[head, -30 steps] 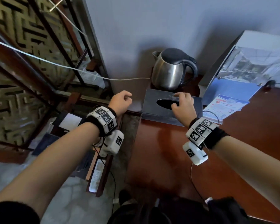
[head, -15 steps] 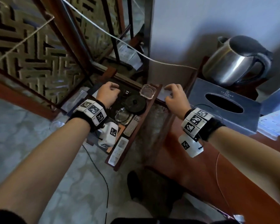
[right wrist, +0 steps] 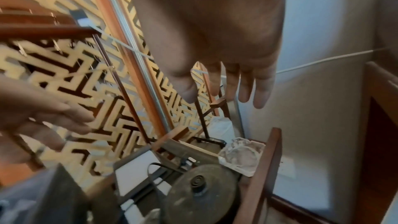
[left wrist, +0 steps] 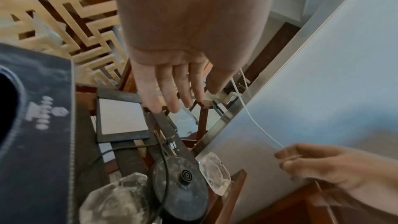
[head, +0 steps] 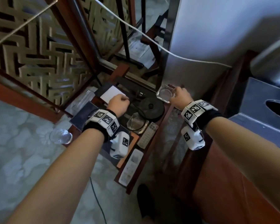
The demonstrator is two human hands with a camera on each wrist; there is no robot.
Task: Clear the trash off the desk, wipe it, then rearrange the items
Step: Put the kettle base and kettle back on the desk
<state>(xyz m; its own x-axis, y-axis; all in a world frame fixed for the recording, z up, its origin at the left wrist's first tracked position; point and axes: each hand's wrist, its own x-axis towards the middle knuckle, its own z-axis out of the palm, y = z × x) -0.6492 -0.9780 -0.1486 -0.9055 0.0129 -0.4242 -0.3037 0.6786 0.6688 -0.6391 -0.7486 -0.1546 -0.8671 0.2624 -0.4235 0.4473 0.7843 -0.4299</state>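
Left of the desk (head: 233, 183) sits a low wooden tray (head: 153, 141) crowded with items. A square glass ashtray (head: 164, 94) lies in its far right corner. My right hand (head: 180, 97) hovers just right of that ashtray; in the right wrist view its fingers (right wrist: 245, 88) hang straight above the ashtray (right wrist: 243, 156), holding nothing. My left hand (head: 118, 105) is over the tray's left side, fingers (left wrist: 170, 94) relaxed and empty above a black pad with white paper (left wrist: 121, 117). A black kettle base (head: 151, 107) and a second glass ashtray (head: 136, 122) lie between my hands.
Two remotes (head: 148, 135) (head: 131, 165) lie along the tray's near right side. A dark tissue box (head: 265, 110) and a steel kettle (head: 271, 62) stand on the desk at right. A glass (head: 61, 136) stands on the floor. A white cable (head: 168, 50) crosses the wall, with a lattice screen (head: 31, 54) at left.
My view swung left and down from the desk to the low tray. The right hand left the tissue box and moved to the corner ashtray. The left hand came down over the tray.
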